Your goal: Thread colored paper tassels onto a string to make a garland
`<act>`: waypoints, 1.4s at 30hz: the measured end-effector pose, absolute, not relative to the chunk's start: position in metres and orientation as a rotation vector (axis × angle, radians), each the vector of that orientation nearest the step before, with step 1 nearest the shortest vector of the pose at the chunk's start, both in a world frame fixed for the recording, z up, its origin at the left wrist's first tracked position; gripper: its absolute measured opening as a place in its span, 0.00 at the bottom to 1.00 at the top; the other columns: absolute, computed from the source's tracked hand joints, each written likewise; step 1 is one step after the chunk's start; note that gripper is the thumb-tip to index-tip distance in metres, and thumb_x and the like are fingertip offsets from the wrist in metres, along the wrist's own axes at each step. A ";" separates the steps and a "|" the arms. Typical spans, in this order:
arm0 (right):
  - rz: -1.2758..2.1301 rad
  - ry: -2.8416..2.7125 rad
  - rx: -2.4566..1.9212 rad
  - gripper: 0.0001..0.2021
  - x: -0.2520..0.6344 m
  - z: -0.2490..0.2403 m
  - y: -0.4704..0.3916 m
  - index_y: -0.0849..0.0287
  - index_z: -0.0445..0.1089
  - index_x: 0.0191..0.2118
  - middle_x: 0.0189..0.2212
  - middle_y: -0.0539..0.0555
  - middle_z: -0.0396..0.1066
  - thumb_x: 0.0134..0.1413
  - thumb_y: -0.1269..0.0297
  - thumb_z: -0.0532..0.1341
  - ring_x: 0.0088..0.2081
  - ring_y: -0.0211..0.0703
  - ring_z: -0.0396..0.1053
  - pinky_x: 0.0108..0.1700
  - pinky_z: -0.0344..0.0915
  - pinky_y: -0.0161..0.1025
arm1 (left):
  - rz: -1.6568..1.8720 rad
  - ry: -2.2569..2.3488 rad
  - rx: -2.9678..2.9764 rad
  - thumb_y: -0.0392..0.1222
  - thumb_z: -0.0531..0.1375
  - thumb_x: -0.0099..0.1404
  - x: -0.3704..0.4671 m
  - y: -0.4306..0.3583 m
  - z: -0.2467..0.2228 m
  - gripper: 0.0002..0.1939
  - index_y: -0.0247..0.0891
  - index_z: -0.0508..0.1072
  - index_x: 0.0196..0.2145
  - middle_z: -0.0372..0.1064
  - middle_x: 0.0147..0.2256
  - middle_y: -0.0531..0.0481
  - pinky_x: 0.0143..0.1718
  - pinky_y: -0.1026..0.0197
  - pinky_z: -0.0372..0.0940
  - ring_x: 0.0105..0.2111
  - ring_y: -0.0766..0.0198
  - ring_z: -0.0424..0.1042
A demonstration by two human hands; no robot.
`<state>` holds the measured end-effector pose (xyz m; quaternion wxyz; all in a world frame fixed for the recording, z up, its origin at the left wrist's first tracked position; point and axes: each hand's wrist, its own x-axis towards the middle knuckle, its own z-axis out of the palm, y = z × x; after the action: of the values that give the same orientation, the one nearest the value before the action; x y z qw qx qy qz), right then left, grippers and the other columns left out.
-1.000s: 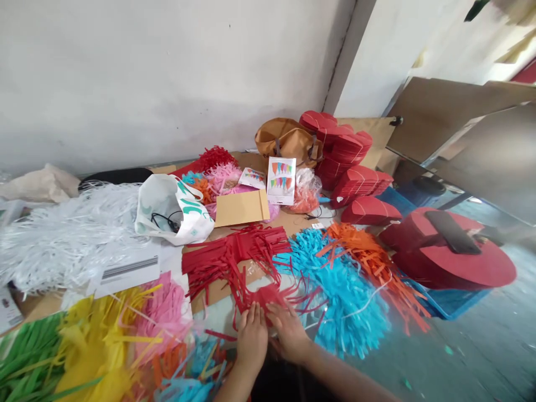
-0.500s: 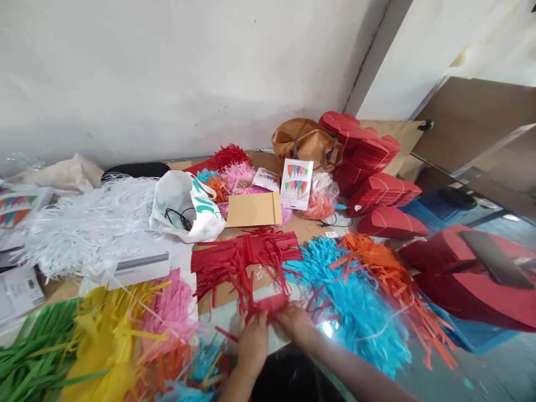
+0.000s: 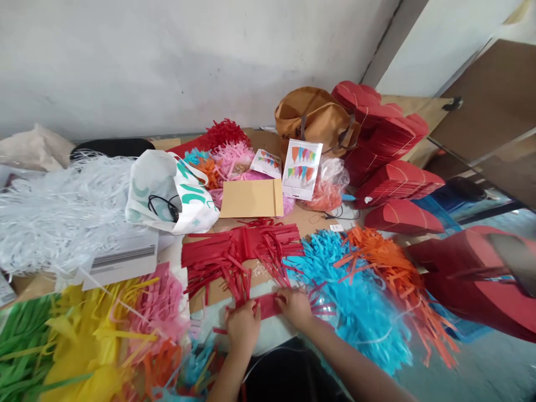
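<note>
Near the front edge of the table, a red tissue-paper tassel [image 3: 268,306] is stretched between my two hands. My left hand [image 3: 243,326] pinches its left part, with red strips trailing beyond the fingers. On the right part, my right hand [image 3: 295,307] has its fingers closed, and loose strips stick out to its right. Just behind lies a pile of red fringed tissue paper [image 3: 243,245], flat on brown cardboard. Blue fringed tissue paper [image 3: 335,279] is heaped close to my right hand.
Left of me lie green [image 3: 27,335], yellow [image 3: 90,335] and pink fringes [image 3: 157,304], with white strips [image 3: 62,212] behind. A white bag [image 3: 196,215], tan envelope [image 3: 249,198], printed packs [image 3: 302,170] and a brown bag [image 3: 312,114] stand at the back. Red bundled stacks [image 3: 400,187] and orange fringes [image 3: 381,262] are right.
My hands have moved apart, and more of the red tassel's flat middle shows between them. The camera view has shifted slightly.
</note>
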<state>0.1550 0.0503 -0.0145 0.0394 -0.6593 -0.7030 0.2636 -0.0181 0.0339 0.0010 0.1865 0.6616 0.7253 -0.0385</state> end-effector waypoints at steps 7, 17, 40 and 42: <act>0.802 -2.154 -2.160 0.08 0.152 -0.013 0.057 0.52 0.77 0.35 0.33 0.52 0.79 0.58 0.61 0.60 0.35 0.46 0.74 0.41 0.60 0.39 | -0.120 2.042 1.909 0.46 0.52 0.68 -0.022 0.035 -0.007 0.15 0.41 0.78 0.41 0.80 0.30 0.45 0.46 0.48 0.59 0.32 0.54 0.77; 0.455 -2.389 -1.853 0.09 0.166 -0.011 0.040 0.55 0.73 0.44 0.46 0.58 0.73 0.60 0.67 0.57 0.48 0.52 0.66 0.55 0.51 0.51 | 0.067 1.584 2.409 0.32 0.55 0.65 -0.022 0.033 -0.004 0.13 0.45 0.77 0.37 0.75 0.39 0.50 0.52 0.51 0.54 0.44 0.57 0.67; 0.519 -2.537 -1.407 0.06 0.191 -0.023 0.056 0.55 0.74 0.34 0.37 0.52 0.76 0.62 0.65 0.60 0.40 0.44 0.68 0.44 0.52 0.43 | 0.450 1.780 2.331 0.34 0.57 0.64 -0.045 0.007 -0.018 0.13 0.50 0.78 0.38 0.79 0.38 0.54 0.59 0.43 0.47 0.45 0.56 0.71; 0.519 -2.510 -1.455 0.07 0.192 -0.023 0.062 0.57 0.73 0.35 0.37 0.53 0.75 0.63 0.64 0.59 0.40 0.45 0.68 0.43 0.51 0.43 | 0.465 1.818 2.289 0.37 0.58 0.64 -0.047 0.007 -0.018 0.10 0.48 0.79 0.38 0.79 0.39 0.52 0.58 0.44 0.48 0.45 0.56 0.71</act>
<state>0.1922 0.0619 -0.0233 0.0969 -0.4913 -0.8476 0.1752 -0.0474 0.0073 -0.0179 0.0905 0.7702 0.6117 0.1565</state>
